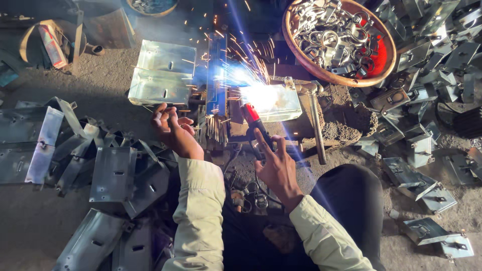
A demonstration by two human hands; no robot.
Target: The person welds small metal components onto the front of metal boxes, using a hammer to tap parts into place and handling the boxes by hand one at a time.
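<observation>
While sparks flew at frame centre, the right hand (275, 161) gripped a red-tipped torch (256, 124); the left hand (174, 129) hovered half-curled, empty, beside a metal plate (163, 73).

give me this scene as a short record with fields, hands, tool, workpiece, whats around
left hand: left hand raised with fingers loosely open, holding nothing, beside the welding spot
right hand: right hand grips a red-tipped welding holder
workpiece: shiny metal plate under a bright arc with sparks flying
left side: loose metal plates piled on the floor
right side: finished brackets heaped on the ground
top right: round basin full of metal rings
</observation>
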